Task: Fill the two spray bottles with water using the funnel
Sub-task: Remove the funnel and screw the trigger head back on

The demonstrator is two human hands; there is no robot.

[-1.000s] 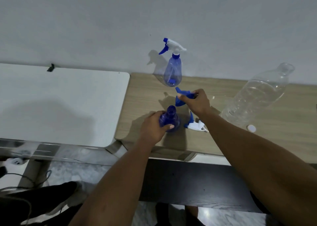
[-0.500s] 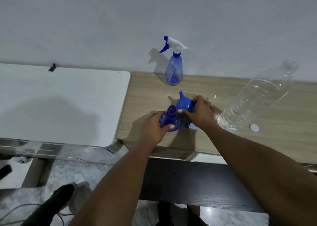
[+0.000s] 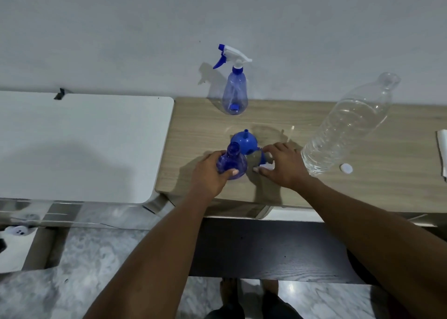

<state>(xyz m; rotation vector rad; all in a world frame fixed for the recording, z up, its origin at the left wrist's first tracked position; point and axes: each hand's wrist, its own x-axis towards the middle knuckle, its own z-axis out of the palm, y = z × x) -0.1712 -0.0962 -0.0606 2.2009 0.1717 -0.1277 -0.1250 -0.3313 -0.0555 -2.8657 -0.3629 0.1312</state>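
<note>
My left hand (image 3: pixel 209 173) gripped the uncapped spray bottle (image 3: pixel 232 165) near the desk's (image 3: pixel 362 188) front edge; my right hand (image 3: pixel 285 167) arched over the sprayer head (image 3: pixel 267 166), whether gripping I couldn't tell.

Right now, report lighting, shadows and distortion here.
Head view: dim, bluish light; the capped spray bottle throws a soft shadow leftward on the wall; wide-angle distortion tilts the water bottle outward; glare spots the glossy floor; the uncapped spray bottle looks sharp.

home-like room, wood desk (image 3: pixel 362 185), marble floor (image 3: pixel 101 258)
</note>
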